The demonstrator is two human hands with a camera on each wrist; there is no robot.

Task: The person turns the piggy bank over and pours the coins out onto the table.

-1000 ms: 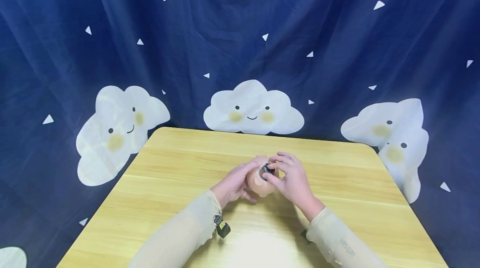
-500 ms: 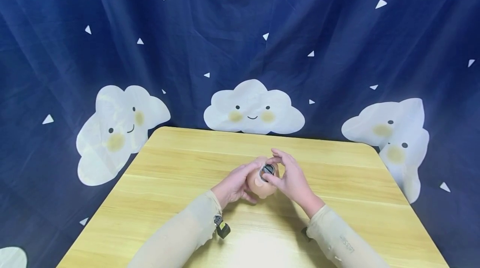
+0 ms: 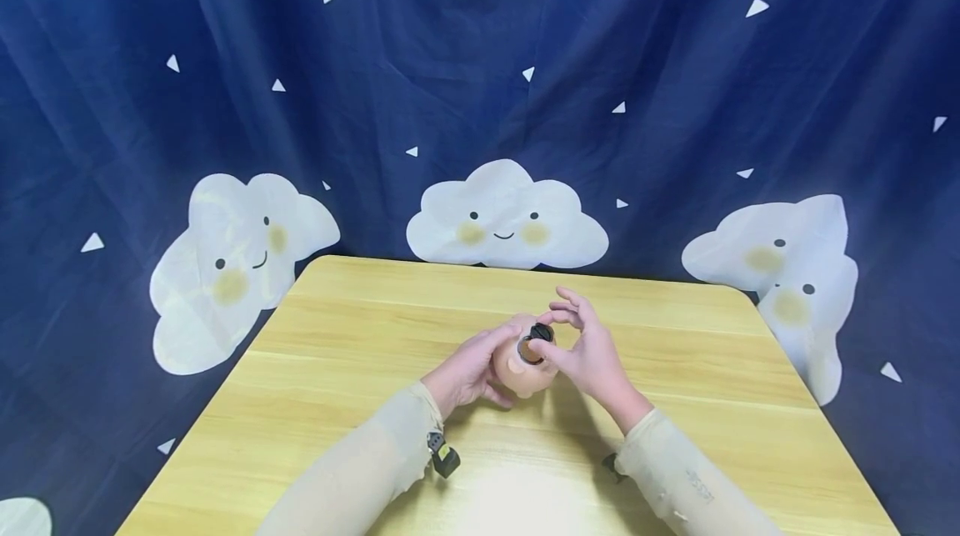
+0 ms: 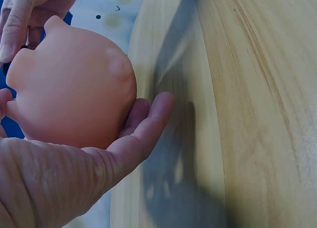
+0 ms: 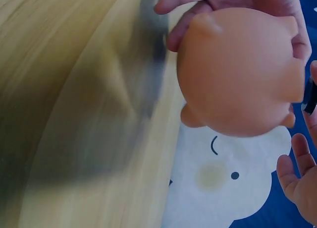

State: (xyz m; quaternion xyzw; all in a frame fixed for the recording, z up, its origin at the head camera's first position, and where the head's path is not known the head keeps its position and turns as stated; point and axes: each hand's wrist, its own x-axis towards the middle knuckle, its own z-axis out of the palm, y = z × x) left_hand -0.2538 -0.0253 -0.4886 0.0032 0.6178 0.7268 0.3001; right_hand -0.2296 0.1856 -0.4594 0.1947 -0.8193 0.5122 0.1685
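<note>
- The left hand [image 3: 468, 369] cupped a round peach-coloured soft plastic piggy bank [image 3: 521, 365] from its left side, fingers curled under and around the body, so that grip was grasping the pig.
- The left wrist view showed those fingers [image 4: 146, 121] wrapped beneath the pig's smooth body [image 4: 69, 91], which was raised off the pale wooden desk [image 4: 257, 109].
- The right hand [image 3: 588, 357] sat on the pig's right side; its thumb and forefinger pinched a small black round plug [image 3: 542, 333] at the opening in the pig's upturned underside, the other fingers fanned loosely above.
- The plug looked tilted at the rim of the hole, and it could not be told whether it was seated or free.
- The plug lay directly at the right grip's fingertips, and the right hand was the nearer one to it; the left hand only held the body.
- In the right wrist view the pig [image 5: 237, 72] filled the frame, with only a black sliver of the plug [image 5: 310, 96] at the edge.
- Outward lay the desk [image 3: 360, 336], and behind it a dark blue curtain printed with smiling white clouds [image 3: 506, 215].
</note>
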